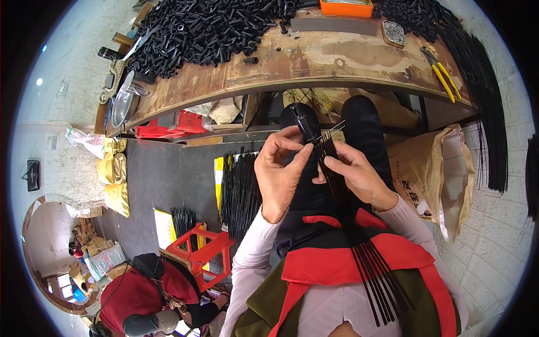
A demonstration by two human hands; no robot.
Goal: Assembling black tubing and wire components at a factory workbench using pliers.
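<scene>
My left hand is closed, thumb and fingertips pinched together at the lower end of a black tubular fitting. A bundle of long, thin black rods meets that fitting and fans out down over my lap. Around the bundle, just below the fitting, my right hand is closed, its thumb lying along the rods. Thin pale wires stick out to the right of my left fingertips. How the rods join the fitting is hidden by my fingers. A red apron covers my lap beneath the rods.
Ahead stands a worn wooden bench with a heap of black fittings, a tray of small metal parts and yellow-handled pliers. More rods stand at left, near a red stool and another person.
</scene>
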